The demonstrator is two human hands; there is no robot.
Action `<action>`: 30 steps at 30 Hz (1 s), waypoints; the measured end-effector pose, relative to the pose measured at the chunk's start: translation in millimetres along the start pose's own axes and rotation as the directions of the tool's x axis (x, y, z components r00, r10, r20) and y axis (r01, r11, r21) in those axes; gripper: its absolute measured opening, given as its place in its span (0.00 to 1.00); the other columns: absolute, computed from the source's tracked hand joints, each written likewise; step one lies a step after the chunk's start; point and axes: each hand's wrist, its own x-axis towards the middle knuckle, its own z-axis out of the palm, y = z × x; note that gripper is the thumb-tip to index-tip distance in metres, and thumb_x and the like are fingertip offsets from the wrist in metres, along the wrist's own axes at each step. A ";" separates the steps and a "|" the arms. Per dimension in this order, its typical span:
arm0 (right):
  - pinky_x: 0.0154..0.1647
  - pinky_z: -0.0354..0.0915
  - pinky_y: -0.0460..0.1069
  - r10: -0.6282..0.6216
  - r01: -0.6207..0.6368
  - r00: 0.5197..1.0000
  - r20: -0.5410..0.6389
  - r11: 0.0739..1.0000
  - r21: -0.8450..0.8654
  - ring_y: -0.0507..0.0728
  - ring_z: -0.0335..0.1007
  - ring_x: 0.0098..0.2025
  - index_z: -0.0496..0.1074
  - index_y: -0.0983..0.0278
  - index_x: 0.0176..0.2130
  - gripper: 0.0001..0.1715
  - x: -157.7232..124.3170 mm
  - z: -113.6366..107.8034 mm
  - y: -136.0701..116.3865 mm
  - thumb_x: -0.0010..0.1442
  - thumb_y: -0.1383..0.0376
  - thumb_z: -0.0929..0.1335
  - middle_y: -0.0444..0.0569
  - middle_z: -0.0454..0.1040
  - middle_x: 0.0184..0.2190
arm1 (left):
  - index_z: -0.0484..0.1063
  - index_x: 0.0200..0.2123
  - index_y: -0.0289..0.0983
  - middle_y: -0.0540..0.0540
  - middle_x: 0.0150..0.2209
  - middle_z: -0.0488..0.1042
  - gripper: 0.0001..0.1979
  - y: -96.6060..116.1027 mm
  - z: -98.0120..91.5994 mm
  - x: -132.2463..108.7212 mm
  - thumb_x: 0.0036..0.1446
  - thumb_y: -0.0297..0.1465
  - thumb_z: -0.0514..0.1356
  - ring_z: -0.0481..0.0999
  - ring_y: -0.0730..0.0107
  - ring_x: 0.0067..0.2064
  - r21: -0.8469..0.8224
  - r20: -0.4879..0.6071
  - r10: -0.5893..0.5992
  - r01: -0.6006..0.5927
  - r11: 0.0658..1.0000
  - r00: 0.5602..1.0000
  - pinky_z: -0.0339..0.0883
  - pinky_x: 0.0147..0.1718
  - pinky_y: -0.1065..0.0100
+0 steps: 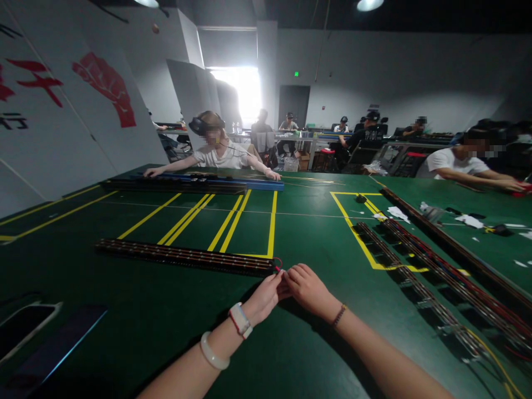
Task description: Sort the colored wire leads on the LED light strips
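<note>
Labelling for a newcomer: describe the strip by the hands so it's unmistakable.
On the green table, find the yellow tape lines left of centre. The dark strip lies at their near end, its right end by the left hand. Unlike the strips at right, it lies crosswise, nearer than the blue bar.

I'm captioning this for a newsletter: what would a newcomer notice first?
A bright window stands out at the back, then a big red fist on the wall at picture left. Nearer, the left hand and right hand meet at lower centre, beside the end of a long dark strip with a red wire.
</note>
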 end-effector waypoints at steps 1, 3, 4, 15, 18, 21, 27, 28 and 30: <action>0.49 0.61 0.55 -0.003 0.002 1.000 0.013 1.000 0.022 0.58 0.64 0.39 0.69 0.69 0.47 0.13 1.1 -3.3 -0.1 0.63 0.69 0.62 0.53 0.70 0.37 | 0.66 0.34 0.34 0.44 0.35 0.75 0.07 -1.0 -1.0 0.3 0.60 0.33 0.58 0.75 0.68 0.41 0.003 -0.004 0.007 -0.007 1.000 1.000 0.67 0.44 0.65; 0.48 0.61 0.54 0.021 -0.024 0.999 0.051 0.998 0.062 0.58 0.64 0.39 0.69 0.68 0.47 0.14 3.2 -10.3 -0.5 0.64 0.67 0.62 0.54 0.70 0.37 | 0.66 0.35 0.34 0.45 0.34 0.74 0.08 -3.4 -2.4 0.3 0.61 0.35 0.57 0.75 0.69 0.40 0.026 -0.011 0.018 -0.018 0.999 1.000 0.67 0.42 0.65; 0.48 0.61 0.54 0.037 -0.042 0.997 0.072 0.996 0.075 0.58 0.64 0.40 0.69 0.68 0.48 0.14 3.8 -13.5 -0.3 0.64 0.67 0.62 0.54 0.70 0.37 | 0.66 0.35 0.34 0.45 0.34 0.74 0.10 -4.5 -2.7 -0.1 0.61 0.36 0.56 0.75 0.69 0.39 0.049 -0.012 0.022 -0.021 0.999 1.000 0.67 0.42 0.65; 0.44 0.62 0.52 -0.021 0.013 0.961 0.276 0.999 0.030 0.57 0.68 0.39 0.70 0.63 0.49 0.17 17.8 -22.8 45.4 0.62 0.73 0.63 0.51 0.73 0.38 | 0.64 0.36 0.33 0.46 0.30 0.71 0.17 -3.9 -2.7 -6.1 0.58 0.44 0.57 0.74 0.69 0.33 0.228 0.019 0.025 -0.029 0.973 0.999 0.67 0.40 0.63; 0.43 0.61 0.51 -0.092 0.096 0.944 0.317 0.995 0.004 0.56 0.69 0.39 0.72 0.64 0.46 0.14 33.7 -17.7 61.2 0.61 0.74 0.64 0.50 0.73 0.36 | 0.64 0.35 0.32 0.46 0.29 0.70 0.19 -4.0 -4.1 -6.2 0.58 0.45 0.57 0.73 0.69 0.33 0.245 0.056 0.033 -0.046 0.968 0.998 0.66 0.39 0.62; 0.44 0.60 0.51 -0.168 0.178 0.936 0.308 0.984 -0.003 0.56 0.68 0.37 0.72 0.64 0.42 0.11 48.6 -7.6 72.9 0.62 0.73 0.64 0.49 0.74 0.34 | 0.65 0.37 0.32 0.45 0.31 0.70 0.20 -2.3 -3.3 -8.6 0.56 0.44 0.59 0.73 0.68 0.34 0.264 0.091 0.031 -0.054 0.963 0.995 0.65 0.41 0.62; 0.47 0.58 0.51 -0.280 0.270 0.940 0.195 0.960 0.080 0.54 0.67 0.39 0.72 0.62 0.43 0.12 62.9 14.8 84.3 0.64 0.72 0.62 0.49 0.74 0.36 | 0.64 0.37 0.32 0.44 0.32 0.71 0.20 3.6 3.1 -14.7 0.53 0.44 0.62 0.75 0.65 0.38 0.290 0.098 -0.005 -0.024 0.957 0.995 0.65 0.43 0.61; 0.48 0.58 0.51 -0.280 0.267 0.944 0.175 0.959 0.093 0.54 0.68 0.40 0.72 0.62 0.43 0.12 62.5 17.4 84.9 0.65 0.72 0.62 0.49 0.74 0.37 | 0.64 0.37 0.33 0.43 0.33 0.71 0.20 4.1 4.0 -15.4 0.53 0.44 0.62 0.75 0.64 0.39 0.293 0.098 -0.012 -0.017 0.956 0.995 0.65 0.43 0.61; 0.50 0.58 0.52 -0.251 0.236 0.957 0.143 0.965 0.110 0.55 0.68 0.43 0.72 0.62 0.44 0.12 59.1 21.6 84.8 0.64 0.71 0.62 0.50 0.74 0.39 | 0.63 0.37 0.33 0.41 0.35 0.72 0.20 4.7 4.8 -16.3 0.54 0.44 0.62 0.76 0.63 0.40 0.296 0.100 -0.034 0.003 0.955 0.994 0.65 0.44 0.61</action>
